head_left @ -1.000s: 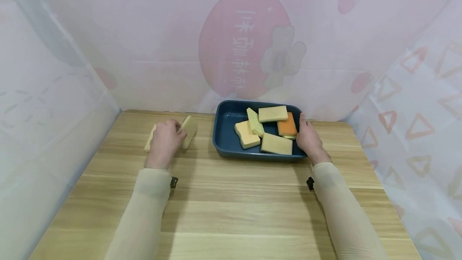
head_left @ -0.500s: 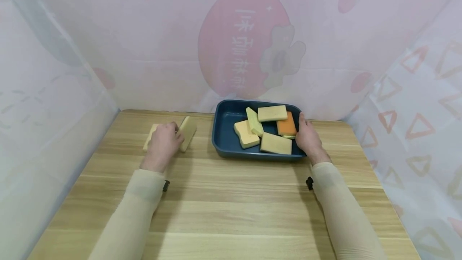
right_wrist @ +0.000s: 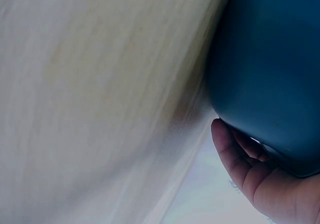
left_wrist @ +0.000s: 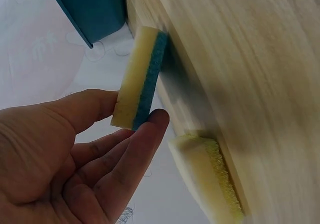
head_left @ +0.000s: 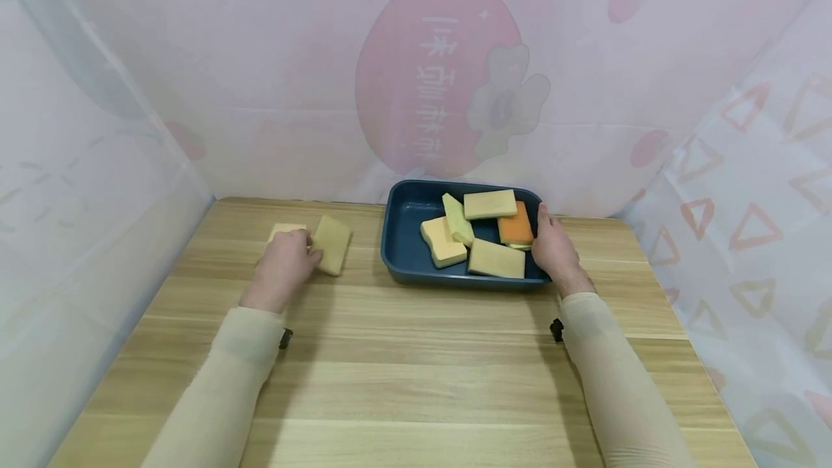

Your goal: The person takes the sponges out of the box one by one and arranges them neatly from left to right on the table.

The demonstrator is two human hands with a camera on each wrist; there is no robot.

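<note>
My left hand (head_left: 286,262) is at the table's back left. Its thumb and forefinger (left_wrist: 155,121) lightly pinch the near end of a yellow sponge with a blue layer (head_left: 332,244) (left_wrist: 141,79), which is tilted with its far end on the wood. A second yellow sponge (head_left: 287,228) (left_wrist: 207,179) lies flat just behind the hand. My right hand (head_left: 552,248) (right_wrist: 250,179) grips the right wall of a dark blue tray (head_left: 392,237) (right_wrist: 270,59). Several sponges lie in the tray, among them an orange one (head_left: 516,224) and a beige one (head_left: 497,258).
The wooden table (head_left: 416,367) is walled at the back and on both sides by pink-and-white printed curtains (head_left: 442,71). The tray's corner (left_wrist: 95,9) shows at the top of the left wrist view.
The sponge in my left hand has tipped down from near upright to a low tilt. The left hand and arm drew back toward me and leftward, uncovering the second sponge. The right hand stayed put.
</note>
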